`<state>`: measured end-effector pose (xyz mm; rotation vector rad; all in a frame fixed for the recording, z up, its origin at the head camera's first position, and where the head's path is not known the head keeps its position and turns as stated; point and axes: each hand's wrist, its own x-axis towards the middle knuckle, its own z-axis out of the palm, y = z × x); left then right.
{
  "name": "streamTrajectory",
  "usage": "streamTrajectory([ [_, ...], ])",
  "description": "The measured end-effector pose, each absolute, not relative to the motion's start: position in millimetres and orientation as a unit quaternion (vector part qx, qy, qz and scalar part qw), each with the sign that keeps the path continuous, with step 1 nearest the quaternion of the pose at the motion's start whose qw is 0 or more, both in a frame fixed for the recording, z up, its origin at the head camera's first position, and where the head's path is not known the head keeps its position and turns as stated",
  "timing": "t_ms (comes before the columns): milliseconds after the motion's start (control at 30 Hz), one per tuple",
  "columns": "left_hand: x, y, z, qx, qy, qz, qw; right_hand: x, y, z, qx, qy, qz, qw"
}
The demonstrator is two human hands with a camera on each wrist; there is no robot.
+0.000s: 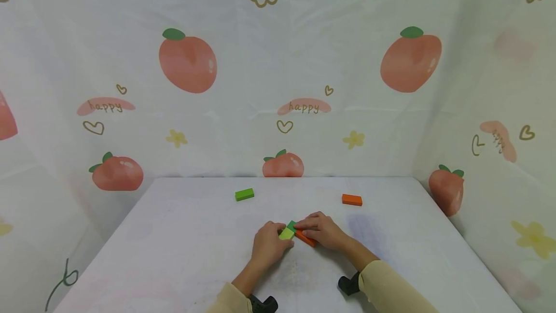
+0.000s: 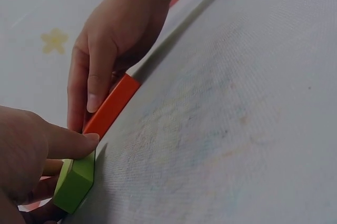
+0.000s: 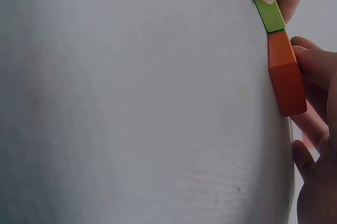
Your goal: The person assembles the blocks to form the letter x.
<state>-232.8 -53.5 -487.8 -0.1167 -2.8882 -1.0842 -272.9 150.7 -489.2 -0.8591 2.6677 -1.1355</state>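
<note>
A light green block (image 1: 286, 234) is held in the left hand (image 1: 267, 244), its near side pressed by the thumb and its far side met by the other fingers, so that only a narrow gap is left between them. Beside it, an orange block (image 1: 307, 240) is touched along its far side by the fingers of the right hand (image 1: 326, 232); its near side is left uncovered, and whether it is gripped cannot be told. In the right wrist view the two blocks are seen end against end, and in the head view they are set at an angle whose point is turned away from the person. At that point a darker green patch (image 1: 291, 226) is partly covered; whether it belongs to a separate block cannot be told.

All this is placed on a white tabletop (image 1: 187, 245). Toward its back edge two more pieces are laid well apart: a green bar (image 1: 244, 194) to the left and a reddish-orange bar (image 1: 352, 200) to the right. The forearms are covered by beige sleeves (image 1: 393, 286), and a black device (image 1: 349, 285) is seen by each wrist. Behind, peaches, flowers and hearts are printed on a pale cloth (image 1: 243, 57).
</note>
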Motion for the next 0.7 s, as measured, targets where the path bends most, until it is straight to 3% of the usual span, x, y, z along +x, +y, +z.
streamTrajectory([
  [700,-232.7,-58.1,-486.1,-0.088,-0.940,-0.327,0.042,-272.0,151.1,-489.3,-0.288,0.882,-0.370,0.049],
])
